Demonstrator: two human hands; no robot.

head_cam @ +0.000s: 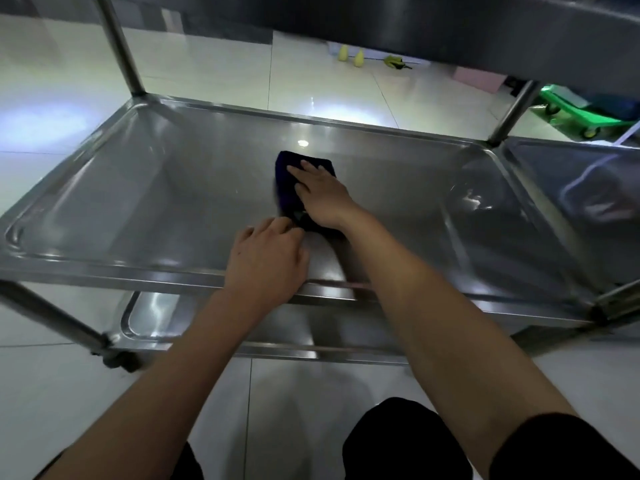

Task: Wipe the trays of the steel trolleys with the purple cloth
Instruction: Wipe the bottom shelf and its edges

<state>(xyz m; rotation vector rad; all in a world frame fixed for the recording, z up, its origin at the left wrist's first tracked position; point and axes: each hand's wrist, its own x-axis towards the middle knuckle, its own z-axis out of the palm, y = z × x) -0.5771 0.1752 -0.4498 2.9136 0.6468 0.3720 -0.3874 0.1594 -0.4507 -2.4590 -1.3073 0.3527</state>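
Note:
The steel trolley's middle tray (145, 188) fills the view, shiny and shallow with a raised rim. A folded dark purple cloth (286, 181) lies flat near the tray's centre. My right hand (320, 197) presses on top of the cloth with straight, spread fingers. My left hand (266, 261) lies just inside the tray's near rim, its loosely bent fingertips touching the cloth's near edge. The cloth's right part is hidden under my right hand.
A lower tray (156, 317) shows beneath the near rim, and an upper shelf (485, 26) overhangs at the top. Upright steel posts (121, 46) stand at the corners. A second trolley tray (588, 188) adjoins on the right. A green cart (581, 112) and yellow items (358, 58) sit on the tiled floor beyond.

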